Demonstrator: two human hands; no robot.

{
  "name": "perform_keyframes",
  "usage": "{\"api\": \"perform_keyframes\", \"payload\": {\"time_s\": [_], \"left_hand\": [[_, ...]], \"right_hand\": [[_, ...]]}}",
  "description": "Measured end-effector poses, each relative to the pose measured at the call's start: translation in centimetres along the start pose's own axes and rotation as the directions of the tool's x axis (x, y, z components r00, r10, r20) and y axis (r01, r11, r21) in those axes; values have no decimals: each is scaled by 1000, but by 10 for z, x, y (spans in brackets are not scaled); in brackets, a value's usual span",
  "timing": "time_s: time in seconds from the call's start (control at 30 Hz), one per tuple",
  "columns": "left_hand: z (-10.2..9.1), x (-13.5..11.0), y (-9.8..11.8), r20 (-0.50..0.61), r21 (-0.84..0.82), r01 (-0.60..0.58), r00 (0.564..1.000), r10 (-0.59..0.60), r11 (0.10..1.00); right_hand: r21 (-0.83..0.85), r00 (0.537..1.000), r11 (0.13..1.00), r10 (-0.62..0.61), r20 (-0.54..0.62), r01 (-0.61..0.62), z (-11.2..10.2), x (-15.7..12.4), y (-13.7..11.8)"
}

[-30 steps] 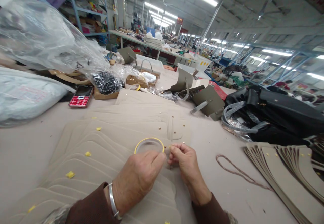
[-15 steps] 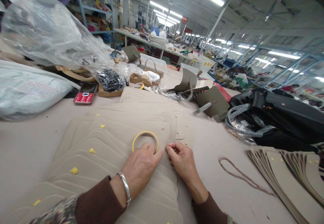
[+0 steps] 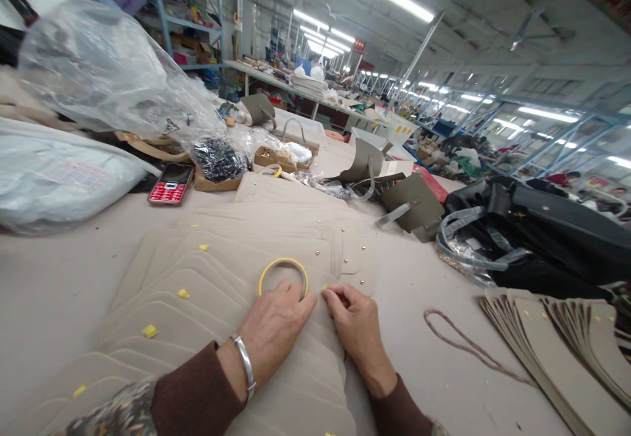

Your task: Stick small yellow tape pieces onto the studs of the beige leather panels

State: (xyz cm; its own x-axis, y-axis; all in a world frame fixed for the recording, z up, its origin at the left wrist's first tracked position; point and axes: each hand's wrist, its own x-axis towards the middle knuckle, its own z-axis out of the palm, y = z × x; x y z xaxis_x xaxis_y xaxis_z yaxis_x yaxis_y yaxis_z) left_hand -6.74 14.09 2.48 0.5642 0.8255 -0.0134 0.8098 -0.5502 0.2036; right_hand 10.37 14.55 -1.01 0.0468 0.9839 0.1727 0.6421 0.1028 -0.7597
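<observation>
A fanned stack of beige leather panels [image 3: 236, 252] with small gold studs lies on the table in front of me. A yellow roll of tape [image 3: 282, 273] rests flat on it. My left hand [image 3: 276, 327] lies on the panels with fingers curled over the roll's near edge. My right hand [image 3: 352, 317] sits just to its right, thumb and forefinger pinched on a tiny yellow bit at the panel surface. Small yellow scraps [image 3: 148, 331] dot the panels.
A red phone [image 3: 170, 183], clear plastic bags [image 3: 93, 74] and a cardboard box [image 3: 280, 154] stand at the back left. Olive bag parts [image 3: 409, 202] and a black bag [image 3: 542, 225] lie to the right, with a cord loop [image 3: 463, 337] and another fanned panel stack [image 3: 557, 350].
Both hands have lowered the tape roll from a lifted hold onto the panels. My left hand now rests over its near edge; my right hand has moved down to the panel surface.
</observation>
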Motion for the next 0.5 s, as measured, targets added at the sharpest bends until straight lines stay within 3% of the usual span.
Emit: {"api": "perform_keyframes", "payload": {"time_s": [0.1,0.2,0.27,0.37,0.4,0.5], "left_hand": [[1,0,0,-3,13,5,1000,-5,1000],[0,0,-2,-29,26,17,999,-16,1000],[-3,0,-7,-74,36,41,997,-39,998],[-7,0,-17,-173,47,78,982,-69,996],[-7,1,-20,-196,46,81,978,-70,996],[-8,2,-26,-203,42,66,978,-56,997]], "right_hand": [[-78,997,994,-72,-17,71,5,6,-5],[-72,998,996,-42,47,45,1,9,-8],[-41,987,999,-5,161,12,-7,7,-11],[6,923,1000,14,386,-18,-20,3,-12],[17,914,1000,15,405,-23,-22,3,-12],[20,973,1000,-19,228,15,-19,7,-9]]}}
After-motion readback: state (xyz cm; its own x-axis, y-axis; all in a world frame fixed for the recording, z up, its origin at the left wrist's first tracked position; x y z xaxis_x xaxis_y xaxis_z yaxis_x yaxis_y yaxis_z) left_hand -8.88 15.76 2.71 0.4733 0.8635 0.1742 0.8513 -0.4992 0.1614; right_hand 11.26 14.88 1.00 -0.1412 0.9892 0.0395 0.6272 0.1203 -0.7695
